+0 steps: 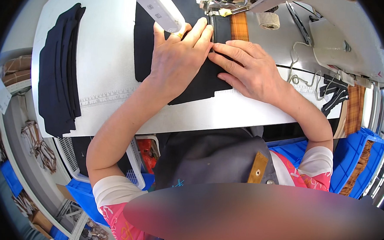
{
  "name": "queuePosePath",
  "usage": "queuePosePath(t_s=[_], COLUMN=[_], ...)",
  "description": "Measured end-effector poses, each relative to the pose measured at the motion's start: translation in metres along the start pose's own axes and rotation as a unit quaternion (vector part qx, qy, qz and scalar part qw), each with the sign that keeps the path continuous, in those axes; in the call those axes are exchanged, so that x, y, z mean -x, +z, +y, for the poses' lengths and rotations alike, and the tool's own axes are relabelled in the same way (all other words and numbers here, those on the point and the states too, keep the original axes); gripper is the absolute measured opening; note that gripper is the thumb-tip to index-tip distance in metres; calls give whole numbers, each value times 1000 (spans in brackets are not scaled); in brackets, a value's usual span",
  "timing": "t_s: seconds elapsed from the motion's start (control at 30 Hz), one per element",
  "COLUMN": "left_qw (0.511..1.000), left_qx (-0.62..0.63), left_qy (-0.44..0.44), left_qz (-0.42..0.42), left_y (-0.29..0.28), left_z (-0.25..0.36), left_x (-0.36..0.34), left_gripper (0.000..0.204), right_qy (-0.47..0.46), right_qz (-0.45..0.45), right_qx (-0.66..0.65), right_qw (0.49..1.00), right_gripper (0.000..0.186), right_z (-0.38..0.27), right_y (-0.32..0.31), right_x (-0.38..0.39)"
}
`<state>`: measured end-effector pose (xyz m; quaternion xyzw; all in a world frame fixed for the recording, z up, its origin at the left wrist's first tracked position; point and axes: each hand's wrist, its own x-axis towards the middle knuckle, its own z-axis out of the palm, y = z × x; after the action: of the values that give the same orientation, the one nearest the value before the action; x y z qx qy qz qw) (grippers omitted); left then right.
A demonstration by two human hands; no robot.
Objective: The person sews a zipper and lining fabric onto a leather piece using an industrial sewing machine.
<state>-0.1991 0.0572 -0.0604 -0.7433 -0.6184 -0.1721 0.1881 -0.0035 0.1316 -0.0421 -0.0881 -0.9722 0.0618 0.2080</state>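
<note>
Black cloth (183, 87) lies on the white table under a sewing machine's presser foot (212, 10). A metal-toothed zipper (213, 27) runs along it toward the foot. My left hand (178, 56) rests palm down on the cloth left of the zipper, fingers stretched and spread, with a ring on one. From the right, my right hand (251, 69) lies over the cloth, its fingers extended and their tips at the zipper beside my left thumb. Its thumb is apart from the fingers. A white elongated housing (156, 7) hides some of the cloth beyond my left hand.
Stacked black cloth pieces (62, 69) lie at the table's left. The machine arm (336, 19) overhangs the right side, near a knob (269, 20), cords and black strips (334, 95). Blue bins (350, 158) and a white basket (68, 157) stand below the table (112, 63).
</note>
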Motion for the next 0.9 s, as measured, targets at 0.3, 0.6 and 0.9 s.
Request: queuePosePath(t_s=[0.3,0.6,0.9], left_qw=[1000,994,989], left_qx=[19,107,143], left_qy=[-2,27,-28], left_qz=[4,6,-2], left_y=[3,-5,-7], left_z=[-5,-2,-2], left_x=[1,18,7], left_gripper=[28,35,38], right_qy=[-2,-5,27], right_qz=[3,16,18], right_qx=[11,14,-3], right_qw=[1000,1000,999], right_gripper=[47,43,41], right_z=[13,30,41], right_y=[4,6,13], right_x=[-9,-15,-17])
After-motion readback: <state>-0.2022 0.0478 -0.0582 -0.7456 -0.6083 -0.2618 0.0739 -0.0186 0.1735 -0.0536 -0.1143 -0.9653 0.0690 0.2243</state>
